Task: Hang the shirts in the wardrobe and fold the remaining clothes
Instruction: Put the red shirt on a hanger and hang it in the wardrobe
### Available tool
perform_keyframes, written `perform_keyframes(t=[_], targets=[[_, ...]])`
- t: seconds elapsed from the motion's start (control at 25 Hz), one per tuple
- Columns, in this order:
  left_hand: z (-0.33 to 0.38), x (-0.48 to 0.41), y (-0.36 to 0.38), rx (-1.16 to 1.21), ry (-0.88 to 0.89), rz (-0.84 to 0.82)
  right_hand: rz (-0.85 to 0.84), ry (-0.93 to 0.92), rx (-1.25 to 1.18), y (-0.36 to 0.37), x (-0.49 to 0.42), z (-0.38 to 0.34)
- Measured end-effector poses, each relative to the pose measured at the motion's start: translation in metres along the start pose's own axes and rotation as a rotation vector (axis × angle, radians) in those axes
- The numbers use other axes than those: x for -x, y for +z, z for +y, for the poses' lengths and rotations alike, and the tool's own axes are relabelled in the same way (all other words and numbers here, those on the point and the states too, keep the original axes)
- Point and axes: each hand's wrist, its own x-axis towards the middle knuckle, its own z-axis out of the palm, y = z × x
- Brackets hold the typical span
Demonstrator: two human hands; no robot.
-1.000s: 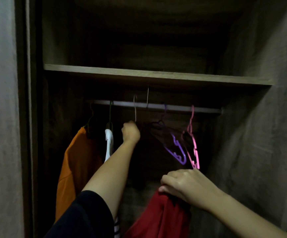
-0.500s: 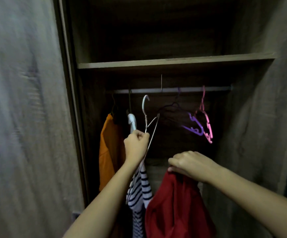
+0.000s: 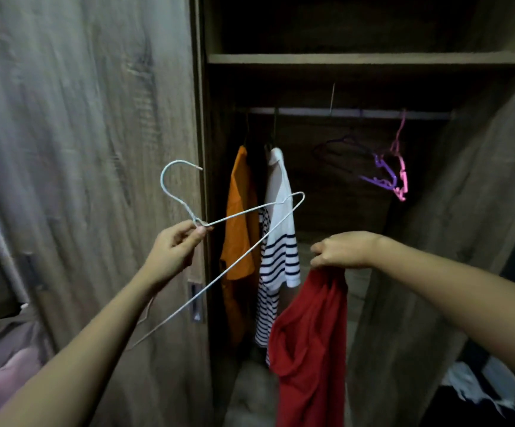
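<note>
Dim wood-grain wardrobe (image 3: 342, 58), centre and right of frame: orange shirt (image 3: 239, 226) and striped shirt (image 3: 281, 241) already hang at the left of the rail (image 3: 373, 113), and a purple hanger (image 3: 382, 172) and pink hanger (image 3: 401, 167) hang bare at upper right. Red shirt (image 3: 311, 334), lower centre, not yet hung, dangles bunched from the right hand (image 3: 342, 251), which grips its top; wire hanger (image 3: 250, 211), centre left, empty, is pinched at the neck by the left hand (image 3: 173, 251), apart from the shirt. Judged partway: loose clothes (image 3: 3, 380), lower left, seemingly await folding.

Both forearms show bare along their whole visible length; the left grip (image 3: 173, 251) and right grip (image 3: 342, 252) are bare hands with slender fingers.
</note>
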Motion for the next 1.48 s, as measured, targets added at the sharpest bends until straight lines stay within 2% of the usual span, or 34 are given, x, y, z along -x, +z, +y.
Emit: perform_keyframes(t=[0.08,0.16,0.32,0.48,0.56,0.68,0.8,0.88,0.96,1.04,1.08,1.16,1.24,1.36,1.4,1.48], targets=[[-0.009,0.013,-0.02,0.001,-0.029,-0.035,-0.013,0.008,0.064,-0.004,-0.004,0.001],[-0.012,0.022,-0.037,0.02,-0.04,-0.031,-0.002,0.094,0.106,-0.008,-0.005,0.004],[-0.01,0.029,-0.053,0.12,-0.083,-0.04,0.117,0.298,-0.094,-0.016,-0.006,0.017],[0.007,0.037,-0.039,0.006,-0.063,-0.203,0.198,0.427,-0.238,-0.029,-0.002,0.017],[0.017,0.034,-0.02,-0.026,-0.02,-0.209,0.219,0.467,-0.31,-0.038,-0.002,0.01],[0.023,0.023,0.008,-0.157,0.116,-0.159,0.254,0.481,-0.342,-0.057,-0.003,-0.006],[0.025,0.015,0.039,-0.304,0.275,-0.194,0.39,0.471,-0.344,-0.085,-0.007,-0.017],[0.025,0.012,0.059,-0.277,0.313,-0.113,0.469,0.43,-0.36,-0.101,-0.005,-0.016],[0.028,0.008,0.069,-0.125,0.283,0.033,0.535,0.323,-0.375,-0.106,0.003,-0.011],[0.032,0.004,0.067,0.071,0.222,0.103,0.612,0.237,-0.253,-0.095,0.012,-0.008],[0.036,0.002,0.065,0.137,0.2,0.114,0.667,0.259,-0.123,-0.087,0.014,-0.006],[0.045,-0.002,0.062,0.181,0.209,0.129,0.765,0.431,0.105,-0.075,0.015,0.0],[0.055,-0.005,0.06,0.205,0.225,0.141,0.847,0.636,0.145,-0.069,0.019,0.012],[0.059,-0.012,0.053,0.23,0.22,0.176,0.933,0.938,-0.223,-0.054,0.037,0.029],[0.057,-0.014,0.05,0.246,0.223,0.187,0.94,0.988,-0.382,-0.046,0.042,0.032],[0.049,-0.016,0.044,0.267,0.219,0.197,0.985,0.964,-0.653,-0.031,0.048,0.036]])
